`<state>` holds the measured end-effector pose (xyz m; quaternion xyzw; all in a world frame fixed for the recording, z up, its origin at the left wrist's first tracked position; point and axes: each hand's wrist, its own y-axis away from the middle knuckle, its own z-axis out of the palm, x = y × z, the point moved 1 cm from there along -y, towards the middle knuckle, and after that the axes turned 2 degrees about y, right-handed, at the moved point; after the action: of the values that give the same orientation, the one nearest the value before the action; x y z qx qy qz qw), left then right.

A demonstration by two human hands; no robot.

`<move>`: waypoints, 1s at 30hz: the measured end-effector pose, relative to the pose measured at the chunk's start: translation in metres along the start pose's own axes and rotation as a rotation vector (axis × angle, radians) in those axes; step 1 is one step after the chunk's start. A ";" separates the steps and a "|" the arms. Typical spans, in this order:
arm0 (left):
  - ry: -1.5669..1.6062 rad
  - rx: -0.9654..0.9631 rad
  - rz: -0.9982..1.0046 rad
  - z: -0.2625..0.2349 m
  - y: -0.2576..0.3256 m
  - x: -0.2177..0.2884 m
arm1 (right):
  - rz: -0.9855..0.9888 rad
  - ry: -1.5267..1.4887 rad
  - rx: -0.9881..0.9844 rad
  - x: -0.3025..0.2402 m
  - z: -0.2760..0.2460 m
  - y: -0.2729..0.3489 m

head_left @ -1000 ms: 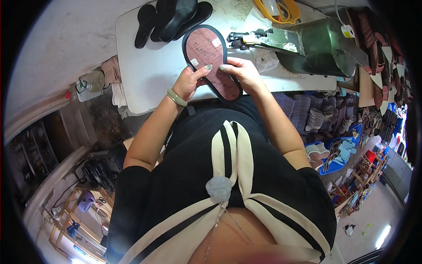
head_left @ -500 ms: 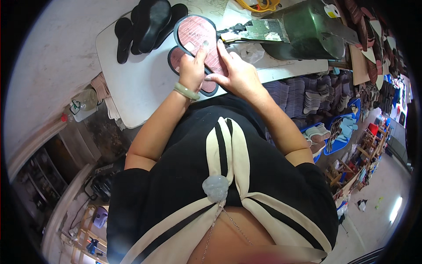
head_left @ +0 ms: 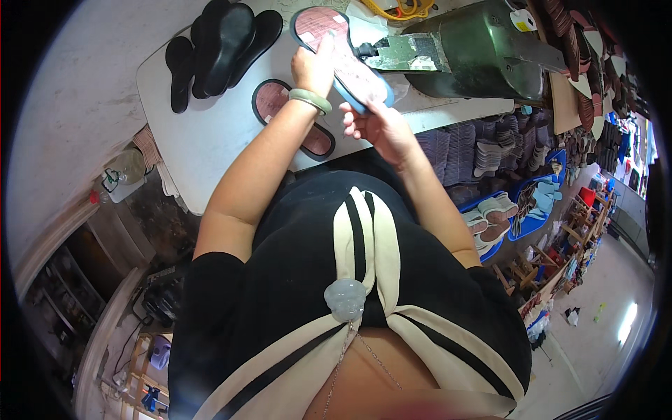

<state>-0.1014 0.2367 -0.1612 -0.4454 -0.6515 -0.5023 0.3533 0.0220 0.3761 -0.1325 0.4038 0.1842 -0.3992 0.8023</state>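
A pinkish-red insole with a dark rim slants up and away from me, its wide end far left and its narrow end toward my right hand. My left hand grips its left edge, thumb lying on the top face. At the narrow end my right hand has its thumb on the rim; the other fingers curl loosely below. The insole's right edge is against the tip of a green machine, which looks like a sewing machine. A second pinkish insole lies on the white table, partly hidden by my left forearm.
Several black soles stand together at the table's far left. A yellow basket is behind the machine. Stacks of grey pieces and blue trays with shoe parts stand to the right. A clear jug is at left.
The held insole has moved away and right, its narrow end swinging right. My right hand has shifted from its upper right edge to the narrow end. The second insole is now more exposed.
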 end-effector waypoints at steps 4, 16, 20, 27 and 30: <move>-0.566 0.550 0.840 -0.007 -0.027 0.004 | -0.068 0.086 0.208 0.001 0.015 -0.022; -1.338 -0.993 0.859 -0.024 -0.041 0.111 | -0.097 0.083 0.224 -0.005 0.019 -0.059; -1.108 -0.901 0.841 -0.033 -0.051 0.076 | -0.075 0.188 0.211 -0.011 0.013 -0.054; -1.065 -0.781 0.668 -0.041 -0.024 0.066 | -0.088 0.408 0.200 -0.026 -0.004 -0.045; -1.010 -0.776 0.552 -0.043 -0.016 0.063 | -0.126 0.462 0.171 -0.027 -0.014 -0.039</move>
<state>-0.1384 0.2079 -0.0992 -0.8681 -0.3725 -0.3219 -0.0631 -0.0246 0.3867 -0.1436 0.5386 0.3530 -0.3595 0.6754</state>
